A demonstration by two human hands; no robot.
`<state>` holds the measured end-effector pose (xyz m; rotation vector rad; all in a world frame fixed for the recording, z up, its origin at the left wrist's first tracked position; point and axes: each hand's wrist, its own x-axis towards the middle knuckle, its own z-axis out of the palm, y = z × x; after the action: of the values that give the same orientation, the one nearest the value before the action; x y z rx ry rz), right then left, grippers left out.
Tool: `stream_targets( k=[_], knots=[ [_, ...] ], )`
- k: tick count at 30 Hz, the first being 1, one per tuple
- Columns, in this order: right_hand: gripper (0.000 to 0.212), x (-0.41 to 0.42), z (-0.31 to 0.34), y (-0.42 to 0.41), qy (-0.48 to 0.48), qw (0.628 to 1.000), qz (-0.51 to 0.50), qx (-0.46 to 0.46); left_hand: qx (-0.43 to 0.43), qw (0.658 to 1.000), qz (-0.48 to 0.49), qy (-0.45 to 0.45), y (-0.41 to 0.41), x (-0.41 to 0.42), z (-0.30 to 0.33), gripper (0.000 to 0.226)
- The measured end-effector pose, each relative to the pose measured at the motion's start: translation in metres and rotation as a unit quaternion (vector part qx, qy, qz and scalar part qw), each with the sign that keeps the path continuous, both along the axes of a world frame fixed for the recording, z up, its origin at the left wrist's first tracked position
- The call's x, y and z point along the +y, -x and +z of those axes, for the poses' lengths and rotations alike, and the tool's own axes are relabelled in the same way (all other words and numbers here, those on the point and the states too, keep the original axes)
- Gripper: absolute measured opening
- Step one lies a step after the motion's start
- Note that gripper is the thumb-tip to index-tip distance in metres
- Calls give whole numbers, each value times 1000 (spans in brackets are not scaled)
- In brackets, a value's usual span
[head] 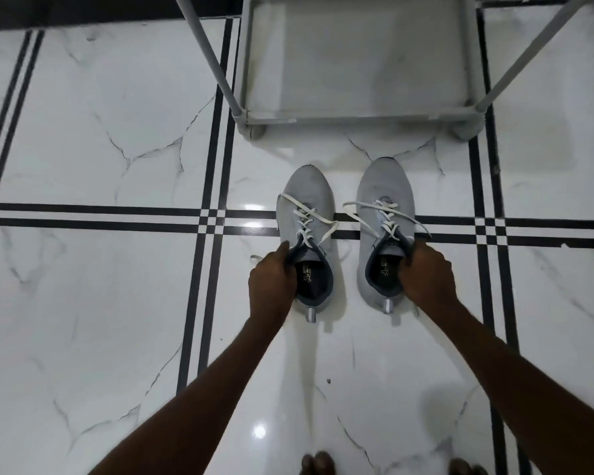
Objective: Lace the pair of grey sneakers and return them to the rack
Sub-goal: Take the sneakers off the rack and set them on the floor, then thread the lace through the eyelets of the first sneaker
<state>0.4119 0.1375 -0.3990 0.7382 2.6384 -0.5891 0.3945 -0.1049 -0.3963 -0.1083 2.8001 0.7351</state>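
Observation:
Two grey sneakers stand side by side on the floor, toes pointing away from me toward the rack. My left hand (271, 281) grips the left sneaker (307, 200) at the left edge of its dark collar. My right hand (427, 274) grips the right sneaker (383, 186) at the right edge of its collar. White laces are threaded through both, with loose ends trailing across the uppers and onto the floor. The grey shoe rack (354, 113) stands just beyond the toes, its lowest shelf bare.
White marble-look floor tiles (100, 132) with black double stripes surround the shoes. Two slanted rack poles (208, 60) rise at the shelf's front corners. My toes (318, 464) show at the bottom edge.

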Motion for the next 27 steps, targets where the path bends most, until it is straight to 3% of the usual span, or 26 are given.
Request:
stream_targets(
  k=[4,6,9,13,17,20,24,27],
  knots=[
    [75,-27,7,7,-69,996,-23,59,23,1000,4,-1,5,-6,-7,41],
    [83,-53,15,13,-100,987,19,123,37,999,-1,7,9,-11,-8,38],
    [71,-105,16,29,-28,970,140,196,60,998,9,26,18,-29,-10,36],
    [54,-141,-4,59,31,940,275,198,75,996,4,41,30,-52,-13,32],
    [12,-148,-10,85,11,911,322,258,83,991,-43,96,54,-78,-11,44],
    [16,-147,-6,92,40,911,309,269,94,980,-117,130,79,-94,8,45],
    [27,-144,4,105,60,925,296,230,-96,989,-83,-82,101,-103,47,27],
    [31,-141,21,110,44,918,307,246,-111,989,-101,-4,110,-109,56,22]
  ],
)
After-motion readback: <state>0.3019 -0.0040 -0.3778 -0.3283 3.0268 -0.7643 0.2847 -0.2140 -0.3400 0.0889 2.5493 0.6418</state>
